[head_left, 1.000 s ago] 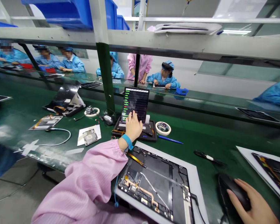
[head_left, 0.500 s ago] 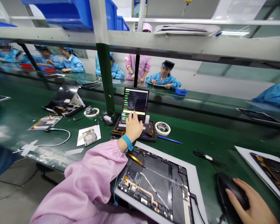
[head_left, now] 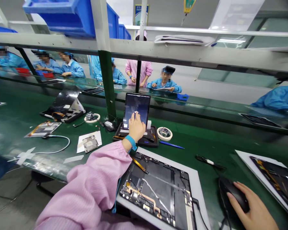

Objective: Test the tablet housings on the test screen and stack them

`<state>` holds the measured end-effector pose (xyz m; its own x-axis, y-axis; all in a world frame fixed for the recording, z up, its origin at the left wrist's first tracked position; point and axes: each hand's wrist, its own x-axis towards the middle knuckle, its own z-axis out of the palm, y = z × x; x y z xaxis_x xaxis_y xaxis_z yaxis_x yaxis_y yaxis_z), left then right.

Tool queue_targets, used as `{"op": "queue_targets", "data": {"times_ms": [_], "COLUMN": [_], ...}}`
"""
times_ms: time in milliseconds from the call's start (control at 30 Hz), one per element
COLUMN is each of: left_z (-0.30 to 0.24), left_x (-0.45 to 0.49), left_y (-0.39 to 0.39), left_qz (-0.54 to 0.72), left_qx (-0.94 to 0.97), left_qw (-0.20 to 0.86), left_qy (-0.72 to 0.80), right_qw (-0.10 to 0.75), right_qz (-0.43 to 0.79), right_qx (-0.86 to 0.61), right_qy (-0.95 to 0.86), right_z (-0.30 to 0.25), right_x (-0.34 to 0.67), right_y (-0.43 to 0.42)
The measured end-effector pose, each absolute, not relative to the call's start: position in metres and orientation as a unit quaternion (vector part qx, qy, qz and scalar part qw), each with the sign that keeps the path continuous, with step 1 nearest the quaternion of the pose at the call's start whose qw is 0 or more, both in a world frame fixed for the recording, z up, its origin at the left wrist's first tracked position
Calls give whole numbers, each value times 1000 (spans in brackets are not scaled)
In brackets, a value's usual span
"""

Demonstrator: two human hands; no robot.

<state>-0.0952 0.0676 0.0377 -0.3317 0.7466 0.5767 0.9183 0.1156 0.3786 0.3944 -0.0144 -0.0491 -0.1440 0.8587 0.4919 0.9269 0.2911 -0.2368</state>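
My left hand [head_left: 136, 128] reaches forward with its fingers stretched out, fingertips at the lit tablet screen [head_left: 137, 103]. The screen stands propped up and shows a dark blue page; part of it is hidden behind my fingers. It rests in a black tray [head_left: 153, 140] with a ribbon cable. Over at the right, my right hand [head_left: 252, 207] is curved around a black computer mouse [head_left: 237, 195]. Between my arms lies an opened tablet housing [head_left: 162, 182] with bare circuitry, a gold flex cable [head_left: 138, 164] and a plugged-in black cord, on a white board [head_left: 194, 174].
A tape roll [head_left: 164, 134], blue pen [head_left: 172, 144] and coiled black cable [head_left: 210, 162] lie nearby. Another opened device [head_left: 273, 179] sits at right. Left are a circuit board [head_left: 90, 143], white cable [head_left: 62, 150] and propped device [head_left: 64, 107]. A shelf [head_left: 177, 48] crosses above; co-workers sit beyond.
The tablet screen has switched from a dark list with green, red and yellow lines to a plain dark blue page. My hands keep nearly the same places; the camera view has tilted slightly.
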Motion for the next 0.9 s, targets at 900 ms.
{"op": "queue_targets", "data": {"times_ms": [900], "left_z": [4], "left_x": [28], "left_y": [-2], "left_qz": [-121], "left_qx": [-870], "left_qw": [-61], "left_qy": [-474], "right_qw": [358], "right_qz": [-161], "right_qx": [-558], "right_qy": [-731], "right_z": [-11], "right_x": [347], "right_y": [-46]}}
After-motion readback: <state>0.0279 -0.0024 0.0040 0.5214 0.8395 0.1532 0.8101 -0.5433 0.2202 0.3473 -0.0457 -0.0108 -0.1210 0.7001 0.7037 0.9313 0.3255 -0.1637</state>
